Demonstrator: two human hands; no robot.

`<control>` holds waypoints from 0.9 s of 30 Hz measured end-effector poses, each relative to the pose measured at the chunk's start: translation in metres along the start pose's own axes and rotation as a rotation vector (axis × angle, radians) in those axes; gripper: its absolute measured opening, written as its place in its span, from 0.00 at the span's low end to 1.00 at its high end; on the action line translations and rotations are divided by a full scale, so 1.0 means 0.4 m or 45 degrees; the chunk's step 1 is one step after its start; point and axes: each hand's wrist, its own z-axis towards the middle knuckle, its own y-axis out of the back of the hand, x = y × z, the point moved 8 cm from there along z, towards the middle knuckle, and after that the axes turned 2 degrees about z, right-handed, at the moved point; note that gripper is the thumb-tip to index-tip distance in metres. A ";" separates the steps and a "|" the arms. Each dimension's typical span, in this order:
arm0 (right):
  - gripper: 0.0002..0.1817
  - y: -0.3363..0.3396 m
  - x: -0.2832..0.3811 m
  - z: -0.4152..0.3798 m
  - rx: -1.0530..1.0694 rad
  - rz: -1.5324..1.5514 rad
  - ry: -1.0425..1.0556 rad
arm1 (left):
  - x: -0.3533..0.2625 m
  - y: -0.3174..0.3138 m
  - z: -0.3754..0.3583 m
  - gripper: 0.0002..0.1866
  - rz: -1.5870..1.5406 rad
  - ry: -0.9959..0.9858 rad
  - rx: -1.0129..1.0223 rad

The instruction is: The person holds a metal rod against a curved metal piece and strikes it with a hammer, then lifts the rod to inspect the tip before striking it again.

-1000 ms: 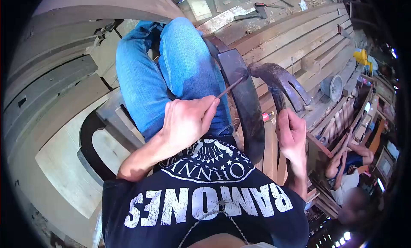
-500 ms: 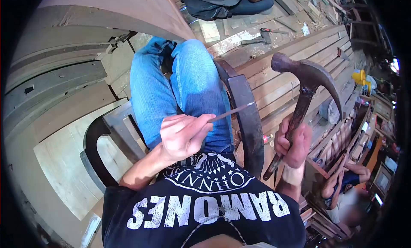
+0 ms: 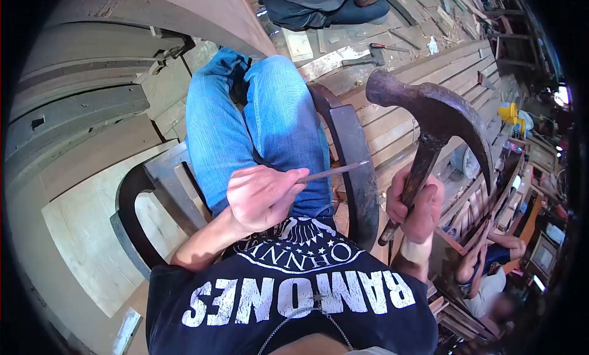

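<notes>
The left hand [image 3: 261, 195] is closed around a long thin nail [image 3: 334, 171], pinching it between thumb and fingertips so that the shaft runs out to the right and its tip meets the upper edge of a dark curved wooden piece [image 3: 356, 171]. That curved piece stands on edge just right of the person's blue-jeaned legs [image 3: 257, 122] and arcs from the far side down toward the black printed T-shirt [image 3: 294, 293] near the bottom of the view. The right hand [image 3: 417, 208] is clenched tight on the handle of a rusty claw hammer [image 3: 429, 116], which is raised, its head well above and to the right of the nail, the striking face pointing left and the claw curving down to the right. The hammer touches neither the nail nor the curved piece. Under the legs and to the left lies another dark curved frame [image 3: 132, 220] on pale boards. To the right, long wooden planks [image 3: 417, 73] run toward the far side, and on the far boards lies a second hammer [image 3: 368, 54] with a red-tipped handle. At the far edge another person sits cross-legged in dark trousers [image 3: 319, 5], and at the near right a further person sits low, an arm [image 3: 491, 251] showing.
</notes>
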 end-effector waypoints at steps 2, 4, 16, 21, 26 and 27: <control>0.33 -0.004 0.003 -0.002 -0.039 -0.001 -0.011 | -0.003 0.004 -0.003 0.08 -0.013 -0.018 -0.024; 0.33 0.003 0.002 -0.004 -0.075 -0.001 -0.021 | -0.006 0.007 -0.004 0.08 -0.028 -0.038 -0.055; 0.35 0.011 0.005 -0.008 -0.094 -0.114 0.035 | -0.016 0.011 -0.003 0.09 -0.022 -0.057 -0.020; 0.35 0.009 0.002 -0.006 -0.091 -0.077 0.015 | -0.018 0.015 -0.001 0.09 -0.054 -0.049 -0.022; 0.36 0.008 0.003 -0.001 -0.113 -0.111 -0.013 | -0.018 0.016 0.004 0.13 -0.050 -0.047 -0.077; 0.38 0.004 0.005 0.001 -0.099 -0.157 -0.017 | -0.019 0.016 0.005 0.13 -0.053 -0.050 -0.078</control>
